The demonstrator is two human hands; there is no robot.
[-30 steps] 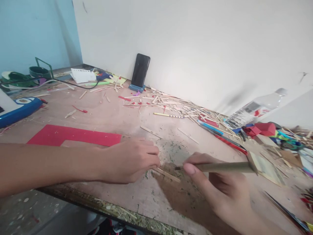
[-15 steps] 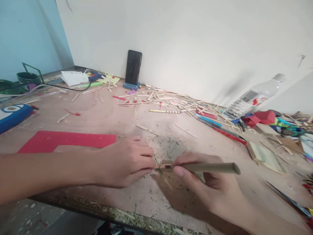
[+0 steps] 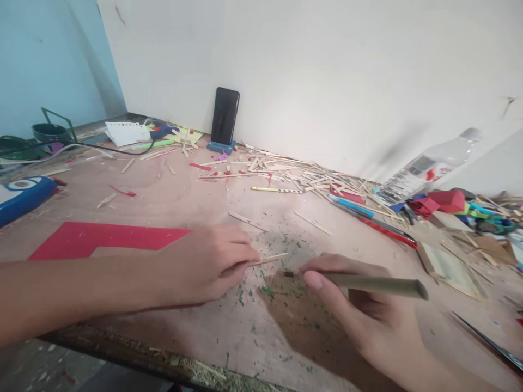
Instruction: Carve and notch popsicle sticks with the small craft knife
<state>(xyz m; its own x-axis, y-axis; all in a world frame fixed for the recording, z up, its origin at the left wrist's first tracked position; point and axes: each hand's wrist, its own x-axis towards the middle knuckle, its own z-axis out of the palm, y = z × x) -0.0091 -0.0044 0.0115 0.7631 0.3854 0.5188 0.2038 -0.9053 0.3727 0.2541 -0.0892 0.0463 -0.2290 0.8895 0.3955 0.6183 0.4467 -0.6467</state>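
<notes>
My left hand rests on the wooden table and pinches a thin wooden stick that points right, lifted slightly off the surface. My right hand grips an olive-green tool with a long handle; its small dark tip sits just below the free end of the stick, close to it. Green shavings are scattered on the table under both hands.
A red L-shaped sheet lies left of my left hand. A black phone leans on the wall behind a litter of sticks. A plastic bottle, red pen, small wooden frame and colourful scraps crowd the right.
My left hand has lifted the thin stick so its end points right and up. The tool tip has drawn back from the stick and now sits just below its end.
</notes>
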